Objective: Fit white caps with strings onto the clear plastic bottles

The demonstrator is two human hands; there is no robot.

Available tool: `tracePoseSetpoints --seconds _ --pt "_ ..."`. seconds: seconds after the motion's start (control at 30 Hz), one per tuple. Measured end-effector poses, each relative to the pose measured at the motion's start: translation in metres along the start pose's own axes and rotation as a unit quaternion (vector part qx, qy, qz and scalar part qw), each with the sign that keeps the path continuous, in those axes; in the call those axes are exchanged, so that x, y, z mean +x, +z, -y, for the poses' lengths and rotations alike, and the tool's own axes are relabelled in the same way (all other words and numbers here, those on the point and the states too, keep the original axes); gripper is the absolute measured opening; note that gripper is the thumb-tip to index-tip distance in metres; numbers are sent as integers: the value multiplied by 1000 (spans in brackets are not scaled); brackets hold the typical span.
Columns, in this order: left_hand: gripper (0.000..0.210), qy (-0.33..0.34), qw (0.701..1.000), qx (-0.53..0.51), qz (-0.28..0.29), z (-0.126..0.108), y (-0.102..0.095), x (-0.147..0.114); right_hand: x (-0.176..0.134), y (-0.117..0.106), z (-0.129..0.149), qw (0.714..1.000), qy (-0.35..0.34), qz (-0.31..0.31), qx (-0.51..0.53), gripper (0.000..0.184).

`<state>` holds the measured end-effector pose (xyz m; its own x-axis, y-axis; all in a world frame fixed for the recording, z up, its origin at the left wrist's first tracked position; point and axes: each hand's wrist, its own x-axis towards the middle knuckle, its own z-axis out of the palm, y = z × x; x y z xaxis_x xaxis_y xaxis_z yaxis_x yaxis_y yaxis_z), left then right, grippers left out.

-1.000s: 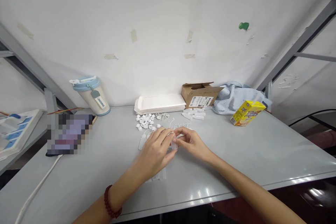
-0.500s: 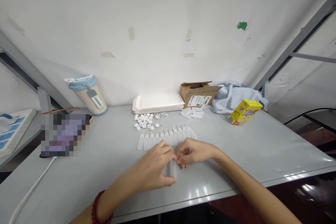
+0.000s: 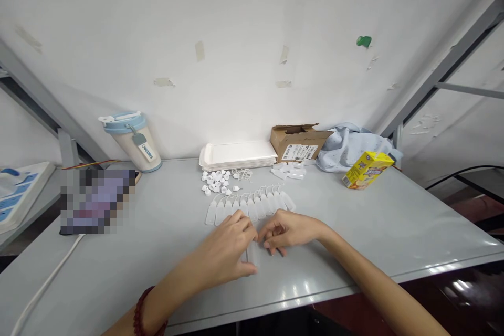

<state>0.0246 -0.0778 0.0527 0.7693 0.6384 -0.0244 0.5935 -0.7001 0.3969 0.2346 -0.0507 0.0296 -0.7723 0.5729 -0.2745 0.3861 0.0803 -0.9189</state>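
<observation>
My left hand [image 3: 230,247] is closed around translucent plastic pieces [image 3: 253,254] near the table's front edge, thumb below and fingers above. My right hand [image 3: 291,231] is beside it, its fingers curled and pinched close to the top end of those pieces; what is between the fingertips is hidden. Just beyond both hands lies a row of translucent flat pieces [image 3: 220,214] with thin white loops at their tops. Behind that row are a pile of small white caps [image 3: 214,181] and a little bundle of white cord [image 3: 243,174].
White trays [image 3: 240,155] are stacked against the wall beside an opened cardboard box [image 3: 299,144], with loose clear pieces [image 3: 289,170] in front. To the right are a blue cloth [image 3: 346,147] and a yellow carton [image 3: 368,170]. A tumbler [image 3: 136,142] and a phone [image 3: 98,202] with a cable occupy the left.
My left hand has shifted slightly left with the translucent pieces. The fingertips of my right hand have moved slightly left too. The row, caps and trays have stayed put.
</observation>
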Motion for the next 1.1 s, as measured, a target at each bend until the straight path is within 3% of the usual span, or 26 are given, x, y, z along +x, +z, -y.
tracePoseSetpoints --seconds 0.37,0.5,0.63,0.77,0.87,0.97,1.0,1.03,1.1 --pt "28 -12 1000 19 13 2 0 -1 2 2 2 1000 14 8 -6 30" --pt "37 -1 1000 3 5 6 0 -2 2 2 0 1000 13 8 -7 31" --pt "41 -4 999 -42 -21 14 -5 1 2 1 -1 1000 11 13 7 32" --pt "16 -57 992 -61 -100 27 -10 6 -3 -8 1 999 14 -8 38 31" --pt "15 -78 983 -51 -161 41 -10 10 -7 -20 -1 995 2 -91 39 30" --pt "18 -92 973 -37 -207 55 -9 16 -7 -35 -11 968 -18 -246 -54 28" --pt "19 -92 971 -31 -218 60 -8 18 -6 -41 -17 941 -25 -312 -125 27" --pt "21 -88 970 -23 -225 64 -8 21 -5 -47 -23 896 -33 -389 -212 26" --pt "25 -78 970 -3 -232 71 -9 27 -3 -59 -38 851 -35 -455 -259 24"
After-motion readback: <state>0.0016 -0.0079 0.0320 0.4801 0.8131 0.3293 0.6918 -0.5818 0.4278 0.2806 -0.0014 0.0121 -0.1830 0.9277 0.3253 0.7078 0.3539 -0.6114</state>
